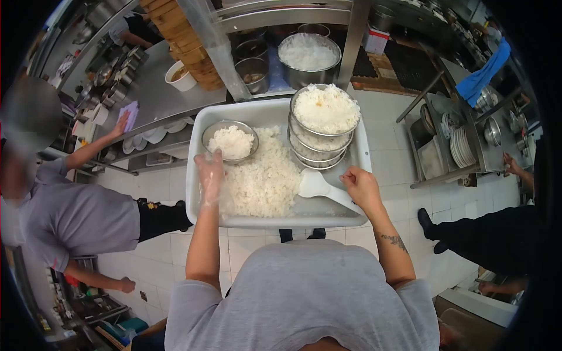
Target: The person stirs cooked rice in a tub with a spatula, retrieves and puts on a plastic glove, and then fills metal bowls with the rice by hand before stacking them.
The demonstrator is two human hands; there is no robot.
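Your gloved left hand [211, 176] grips the near rim of the steel bowl [207, 134] of cooked rice [232, 142]; keep it level above the tub [275, 223]. Your right hand [362, 187], fingers curled narrow, seemingly empty, is beside the rice paddle [315, 184], nearer you than the stacked bowls [293, 112].

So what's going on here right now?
A person has their left hand on the rim of a metal bowl of cooked rice, over loose rice in a white tub. Their right hand is beside the handle of a white rice paddle. More rice-filled bowls stand stacked at the tub's far right.
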